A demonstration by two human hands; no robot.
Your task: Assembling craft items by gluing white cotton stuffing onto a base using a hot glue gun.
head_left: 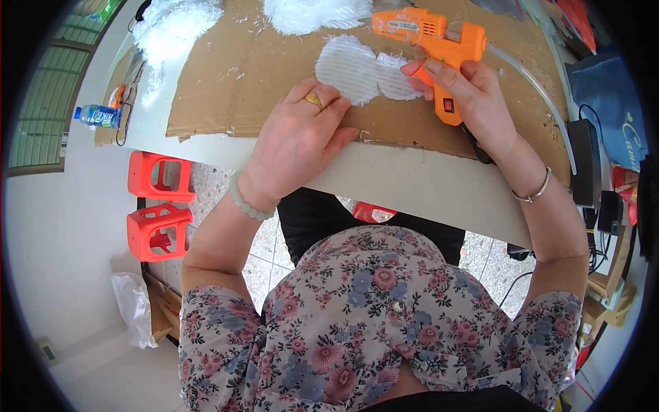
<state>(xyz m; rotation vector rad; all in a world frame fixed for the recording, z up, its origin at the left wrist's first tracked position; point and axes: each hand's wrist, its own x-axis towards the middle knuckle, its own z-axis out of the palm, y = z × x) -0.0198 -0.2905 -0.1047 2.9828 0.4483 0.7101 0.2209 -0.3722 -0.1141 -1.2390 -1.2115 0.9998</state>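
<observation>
An orange hot glue gun [439,41] is gripped in my right hand [473,96], its nozzle pointing left. From its back end a long clear glue stick [542,89] runs out and curves down the right side. Beneath the gun, a white ribbed, fluffy-edged piece [347,65] lies on brown cardboard [226,82]; it narrows at the middle. My left hand [302,130] rests at the piece's near-left edge with its fingers curled onto it and the thumb lower. The left fingertips are partly hidden. Some right fingers come close to the piece's right end.
More white fibrous material [175,31] is heaped at the far left, and another white pad [316,14] lies at the back. A blue-labelled bottle [99,115] is by the left edge. Two red stools [159,230] stand below left. A black box [585,161] and cables are at right.
</observation>
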